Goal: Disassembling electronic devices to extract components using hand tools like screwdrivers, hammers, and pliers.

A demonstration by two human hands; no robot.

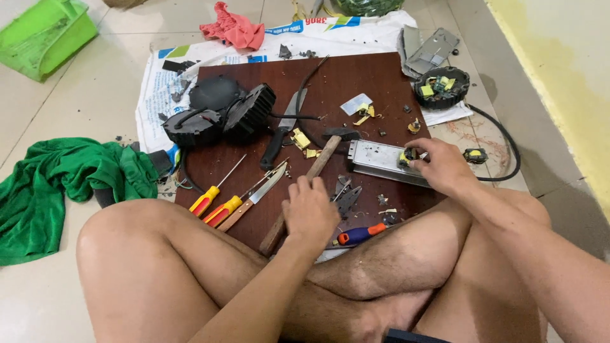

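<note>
I sit cross-legged on the floor behind a dark wooden board (356,79). My left hand (309,213) curls around the wooden handle of a hammer (316,170) that lies slanted on the board, its steel head toward the back. My right hand (440,165) pinches a small yellow and black part (406,156) on a long silver metal casing (376,160) at the board's right side. Grey pliers (346,198) lie between my two hands.
Two red and yellow screwdrivers (213,200), a brown-handled knife (257,197) and a black-handled knife (283,130) lie on the board near several black round lamp housings (219,111). A round circuit part (441,86) with black cable sits at right. A green cloth (60,184) and green bin (44,32) are left.
</note>
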